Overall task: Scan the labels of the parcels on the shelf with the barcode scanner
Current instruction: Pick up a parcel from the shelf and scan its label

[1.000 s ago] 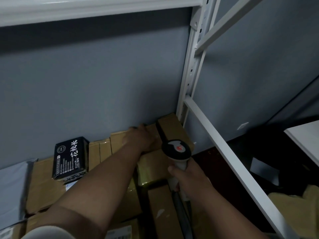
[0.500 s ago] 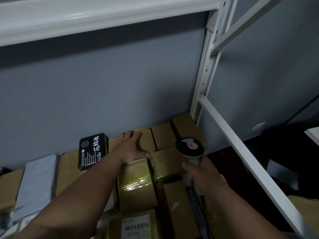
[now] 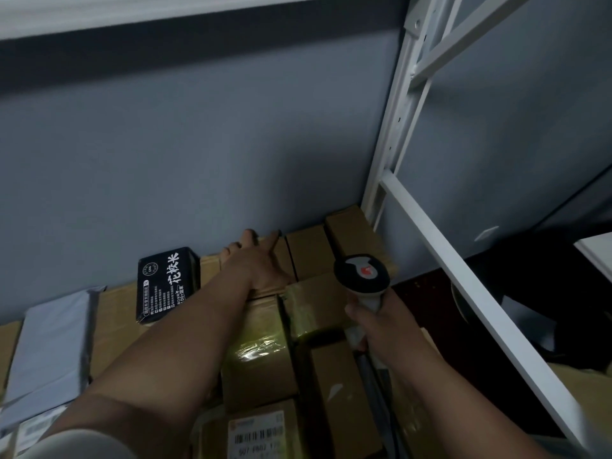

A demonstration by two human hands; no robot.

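Evidently the step in hand is finding the next label: the left hand (image 3: 256,263) lies flat, fingers straight, on a plain brown cardboard parcel (image 3: 265,260) at the back of the shelf, against the grey-blue wall (image 3: 198,154). No label shows on that parcel's top. The right hand (image 3: 374,321) is wrapped round the handle of the white and black barcode scanner (image 3: 362,276), whose head hangs above a tape-wrapped brown parcel (image 3: 318,303), just right of the left hand.

The next move probably calls for tipping or drawing the back parcel forward to expose its label, then aiming the scanner at it. One white barcode label (image 3: 256,432) faces up on a front carton (image 3: 261,429) at the bottom edge, an easy target.

Room is tight. Parcels sit packed edge to edge, a black printed box (image 3: 167,286) and a grey plastic mailer (image 3: 49,346) to the left. A white steel shelf upright (image 3: 392,127) and slanting rail (image 3: 463,293) bound the right side, near the scanner; the shelf beam above (image 3: 132,11) limits lifting.
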